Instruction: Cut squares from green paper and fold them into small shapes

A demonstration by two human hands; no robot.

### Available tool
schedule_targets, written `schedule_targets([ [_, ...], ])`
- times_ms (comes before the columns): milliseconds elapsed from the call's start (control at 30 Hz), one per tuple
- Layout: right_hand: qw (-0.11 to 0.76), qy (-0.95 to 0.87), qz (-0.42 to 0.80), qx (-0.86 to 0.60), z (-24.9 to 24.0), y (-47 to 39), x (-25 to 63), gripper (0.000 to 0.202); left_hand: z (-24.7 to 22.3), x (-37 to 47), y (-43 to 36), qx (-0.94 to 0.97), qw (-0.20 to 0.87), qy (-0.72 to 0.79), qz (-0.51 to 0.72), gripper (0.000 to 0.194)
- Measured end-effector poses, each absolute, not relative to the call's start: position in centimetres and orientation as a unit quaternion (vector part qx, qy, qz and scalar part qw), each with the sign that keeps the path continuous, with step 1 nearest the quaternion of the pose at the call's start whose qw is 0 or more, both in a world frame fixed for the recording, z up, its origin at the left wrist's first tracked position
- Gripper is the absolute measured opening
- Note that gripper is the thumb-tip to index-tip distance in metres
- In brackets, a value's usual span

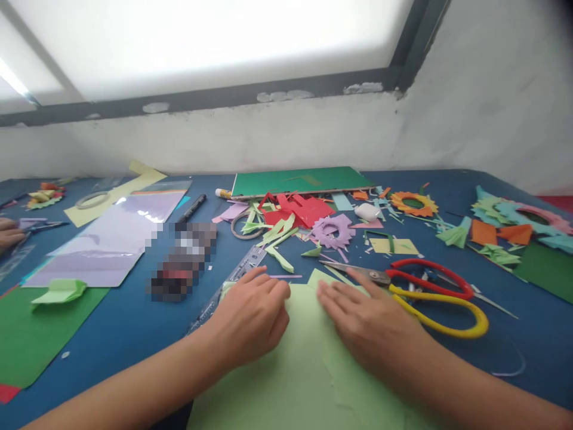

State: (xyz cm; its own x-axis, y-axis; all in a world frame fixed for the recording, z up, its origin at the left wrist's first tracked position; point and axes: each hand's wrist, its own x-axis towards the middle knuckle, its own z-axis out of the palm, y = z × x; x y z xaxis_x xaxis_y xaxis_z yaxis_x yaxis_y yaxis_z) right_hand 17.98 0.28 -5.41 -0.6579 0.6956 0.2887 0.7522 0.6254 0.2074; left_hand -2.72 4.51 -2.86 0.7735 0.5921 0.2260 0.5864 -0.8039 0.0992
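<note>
Light green paper lies in front of me, with further pieces of the same colour on its right side. My left hand rests over the paper's left part, its fingers curled in; what they hold, if anything, is hidden. Under that hand and wrist runs a clear plastic ruler. My right hand lies flat on the paper's right part, fingers stretched out. Just beyond it are scissors with one red and one yellow handle, blades pointing left and lying slightly apart.
Paper scraps and a purple paper ring lie beyond my hands, before a green board. To the left are a black marker, a blurred-out object and a plastic sleeve. Another person's hand shows far left.
</note>
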Motion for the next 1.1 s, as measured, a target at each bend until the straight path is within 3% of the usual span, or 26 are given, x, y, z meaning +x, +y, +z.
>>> schedule_targets([
  [100, 0.135, -0.916, -0.05, -0.376, -5.4, 0.0, 17.2, 0.036, -3.5, -2.1, 4.2, 0.944, 0.031, 0.296, 0.143, 0.029],
  [233, 0.125, -0.916, 0.05, -0.378, -4.7, 0.3, 17.0, 0.03, -4.5, -1.5, 3.8, 0.965, 0.044, 0.238, 0.1, 0.037],
  [367, 0.115, -0.899, 0.052, -0.419, -3.7, 0.4, 17.3, 0.027, -4.4, -1.0, 3.9, 0.96, 0.058, 0.263, 0.079, 0.038],
  [633, -0.012, -0.824, 0.032, -0.565, -1.7, -0.2, 17.3, 0.019, -3.2, 0.6, 5.4, 0.929, 0.099, 0.354, 0.048, 0.02],
  [767, 0.066, -0.849, 0.015, -0.525, -2.8, 0.9, 17.5, 0.011, -3.0, 0.7, 5.6, 0.911, 0.143, 0.382, 0.054, 0.013],
  [900, 0.158, -0.857, 0.086, -0.482, -4.3, 2.0, 17.7, 0.016, -3.0, 0.4, 5.8, 0.896, 0.175, 0.401, 0.072, 0.009],
  [1033, 0.184, -0.858, 0.11, -0.467, -4.8, 2.4, 17.8, 0.003, -3.1, 0.2, 5.6, 0.88, 0.211, 0.415, 0.097, 0.003],
  [1100, 0.186, -0.861, 0.101, -0.463, -4.8, 2.6, 17.9, 0.011, -2.9, 0.2, 5.4, 0.873, 0.22, 0.42, 0.113, 0.004],
])
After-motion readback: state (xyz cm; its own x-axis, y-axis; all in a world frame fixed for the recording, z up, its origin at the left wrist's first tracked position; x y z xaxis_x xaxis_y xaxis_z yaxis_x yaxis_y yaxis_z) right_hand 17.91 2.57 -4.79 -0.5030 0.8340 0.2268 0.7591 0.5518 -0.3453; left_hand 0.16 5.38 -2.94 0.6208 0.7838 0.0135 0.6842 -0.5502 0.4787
